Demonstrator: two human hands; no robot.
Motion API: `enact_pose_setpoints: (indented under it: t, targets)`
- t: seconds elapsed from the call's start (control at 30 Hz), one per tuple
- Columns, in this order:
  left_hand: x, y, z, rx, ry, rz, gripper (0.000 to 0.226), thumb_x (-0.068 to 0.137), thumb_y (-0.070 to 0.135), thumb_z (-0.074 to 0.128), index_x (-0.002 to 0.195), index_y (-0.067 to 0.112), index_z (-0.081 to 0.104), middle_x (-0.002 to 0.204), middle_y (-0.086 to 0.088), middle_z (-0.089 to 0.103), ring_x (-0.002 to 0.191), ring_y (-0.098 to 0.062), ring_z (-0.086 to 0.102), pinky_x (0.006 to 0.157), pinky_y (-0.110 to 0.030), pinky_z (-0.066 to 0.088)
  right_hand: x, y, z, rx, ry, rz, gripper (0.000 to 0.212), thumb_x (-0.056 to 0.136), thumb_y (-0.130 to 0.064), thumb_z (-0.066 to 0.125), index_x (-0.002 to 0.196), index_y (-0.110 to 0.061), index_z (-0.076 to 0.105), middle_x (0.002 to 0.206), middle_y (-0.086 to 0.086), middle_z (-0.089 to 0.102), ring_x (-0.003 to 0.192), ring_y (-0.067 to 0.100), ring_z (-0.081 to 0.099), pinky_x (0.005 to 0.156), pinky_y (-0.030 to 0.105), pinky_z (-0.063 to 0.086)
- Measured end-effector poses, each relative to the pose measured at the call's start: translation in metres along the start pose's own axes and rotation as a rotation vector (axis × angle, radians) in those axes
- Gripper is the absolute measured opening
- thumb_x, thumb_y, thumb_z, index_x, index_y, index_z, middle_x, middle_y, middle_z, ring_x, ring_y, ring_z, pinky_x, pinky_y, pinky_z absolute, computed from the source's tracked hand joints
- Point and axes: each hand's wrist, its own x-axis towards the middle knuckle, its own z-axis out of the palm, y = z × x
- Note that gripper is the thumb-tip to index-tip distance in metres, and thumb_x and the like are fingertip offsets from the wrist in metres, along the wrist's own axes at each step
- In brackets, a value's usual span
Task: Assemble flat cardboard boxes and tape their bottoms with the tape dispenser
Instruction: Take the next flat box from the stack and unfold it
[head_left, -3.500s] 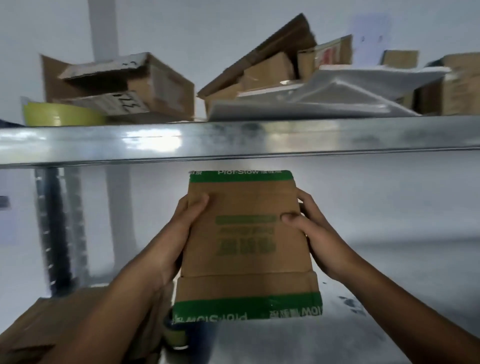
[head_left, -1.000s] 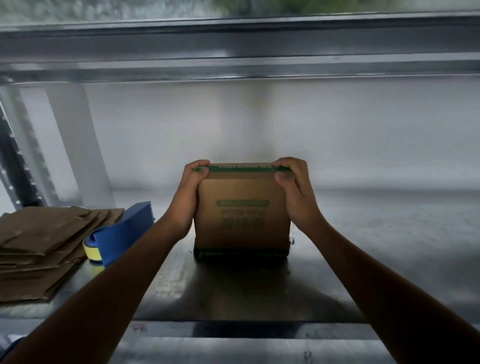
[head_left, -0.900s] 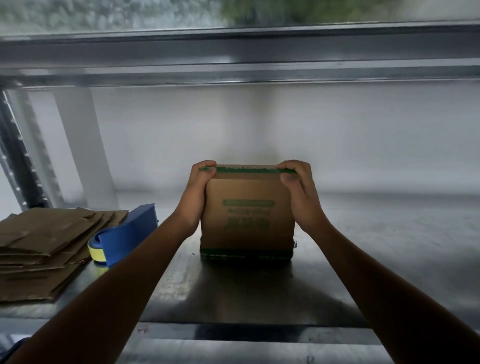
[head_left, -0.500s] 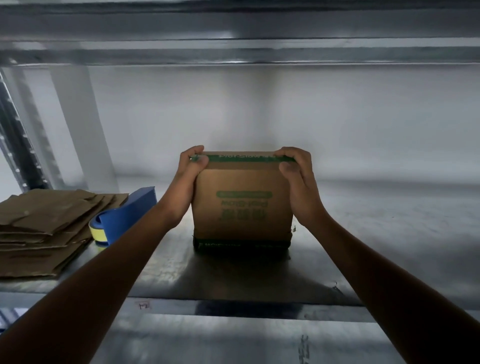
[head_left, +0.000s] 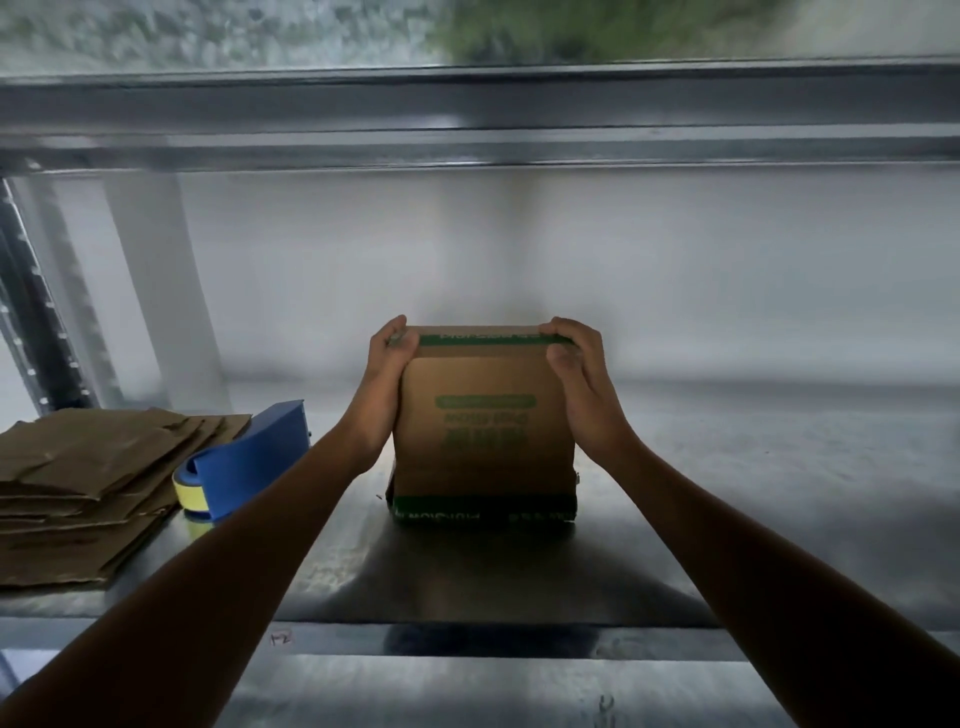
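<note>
A small brown cardboard box (head_left: 483, 441) with green tape bands along its top and bottom edges stands upright on the metal shelf (head_left: 727, 467), its green print upside down. My left hand (head_left: 382, 395) grips the box's upper left corner, fingers curled over the top edge. My right hand (head_left: 582, 395) grips the upper right corner in the same way. A blue tape dispenser (head_left: 244, 462) with a yellow tape roll lies on the shelf to the left of the box, apart from both hands.
A stack of flat brown cardboard boxes (head_left: 83, 483) lies at the left end of the shelf, beside the dispenser. A metal upright (head_left: 31, 301) stands at the far left. The shelf above (head_left: 478, 119) hangs low overhead. The shelf's front lip (head_left: 519, 644) runs below my arms.
Some seconds ago I held the box up in the air in front of the upper shelf; now it stands on the lower shelf. Over the last second both hands kept their grip on its top corners.
</note>
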Motion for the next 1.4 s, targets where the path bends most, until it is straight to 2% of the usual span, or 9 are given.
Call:
enact_pose_setpoints:
  t: [0.13, 0.27, 0.4, 0.5, 0.8, 0.93, 1.03, 1.2, 1.4]
  targets:
    - [-0.006, 0.006, -0.006, 0.035, -0.028, -0.186, 0.065, 0.084, 0.085, 0.045, 0.143, 0.056, 0.042, 0.133, 0.014, 0.063, 0.115, -0.012, 0.066, 0.089, -0.041, 0.057, -0.003, -0.018, -0.005, 0.032, -0.1, 0.268, 0.044, 0.088, -0.067, 0.048, 0.13, -0.052, 0.051, 0.141, -0.005, 0.037, 0.135, 0.016, 0.044, 0.112, 0.051, 0.041]
    - [-0.01, 0.012, -0.01, 0.044, -0.046, -0.367, 0.07, 0.065, 0.098, 0.049, 0.116, 0.054, 0.066, 0.116, 0.008, 0.075, 0.112, -0.025, 0.068, 0.09, -0.057, 0.053, -0.004, -0.028, -0.024, 0.132, -0.359, 0.519, 0.055, 0.077, -0.092, 0.041, 0.128, -0.085, 0.022, 0.162, -0.021, 0.023, 0.146, 0.03, 0.03, 0.099, 0.07, 0.043]
    - [-0.016, 0.016, -0.012, 0.039, -0.076, -0.425, 0.095, 0.05, 0.104, 0.052, 0.127, 0.05, 0.064, 0.126, 0.002, 0.071, 0.118, -0.033, 0.063, 0.095, -0.069, 0.047, -0.004, -0.031, -0.03, 0.25, -0.373, 0.61, 0.056, 0.081, -0.09, 0.04, 0.134, -0.078, 0.028, 0.153, -0.02, 0.036, 0.139, 0.027, 0.038, 0.084, 0.07, 0.051]
    - [-0.019, 0.02, -0.011, 0.025, -0.101, -0.42, 0.101, 0.044, 0.107, 0.05, 0.124, 0.048, 0.066, 0.122, 0.001, 0.074, 0.116, -0.034, 0.066, 0.094, -0.068, 0.048, -0.005, -0.033, -0.027, 0.253, -0.335, 0.591, 0.049, 0.088, -0.084, 0.038, 0.136, -0.072, 0.034, 0.145, -0.015, 0.044, 0.133, 0.03, 0.042, 0.071, 0.058, 0.058]
    - [-0.007, 0.019, -0.021, -0.184, -0.178, -0.448, 0.087, 0.068, 0.101, 0.034, 0.127, 0.047, 0.067, 0.131, 0.0, 0.07, 0.122, -0.035, 0.063, 0.104, -0.071, 0.037, 0.0, -0.052, -0.023, 0.214, -0.233, 0.555, 0.049, 0.083, -0.081, 0.043, 0.131, -0.073, 0.039, 0.147, -0.02, 0.043, 0.137, 0.023, 0.041, 0.084, 0.054, 0.058]
    - [-0.012, 0.008, -0.021, -0.154, -0.197, -0.533, 0.099, 0.059, 0.101, 0.044, 0.144, 0.051, 0.048, 0.144, -0.001, 0.059, 0.131, -0.039, 0.052, 0.096, -0.069, 0.039, -0.009, -0.042, -0.023, 0.221, -0.175, 0.611, 0.043, 0.087, -0.074, 0.04, 0.129, -0.069, 0.044, 0.14, -0.013, 0.05, 0.129, 0.027, 0.049, 0.075, 0.047, 0.06]
    - [-0.014, 0.013, -0.017, -0.161, -0.233, -0.542, 0.092, 0.052, 0.102, 0.051, 0.131, 0.056, 0.059, 0.141, 0.0, 0.06, 0.127, -0.04, 0.056, 0.086, -0.065, 0.051, -0.01, -0.038, -0.023, 0.257, -0.131, 0.634, 0.041, 0.086, -0.072, 0.042, 0.127, -0.068, 0.048, 0.134, -0.014, 0.054, 0.124, 0.026, 0.053, 0.072, 0.046, 0.061]
    - [-0.011, 0.014, -0.011, -0.357, -0.161, -0.477, 0.071, 0.068, 0.086, 0.066, 0.122, 0.041, 0.073, 0.134, -0.004, 0.068, 0.116, -0.034, 0.069, 0.089, -0.054, 0.056, -0.008, -0.038, -0.015, 0.307, -0.086, 0.671, 0.036, 0.086, -0.064, 0.042, 0.12, -0.071, 0.053, 0.132, -0.013, 0.057, 0.112, 0.019, 0.058, 0.064, 0.041, 0.059]
    - [-0.012, 0.014, -0.01, -0.288, -0.185, -0.458, 0.063, 0.067, 0.081, 0.064, 0.114, 0.04, 0.076, 0.126, -0.004, 0.072, 0.109, -0.03, 0.072, 0.085, -0.049, 0.056, -0.003, -0.045, -0.014, 0.26, -0.102, 0.683, 0.032, 0.084, -0.064, 0.045, 0.114, -0.071, 0.055, 0.128, -0.017, 0.057, 0.118, 0.021, 0.057, 0.081, 0.053, 0.057]
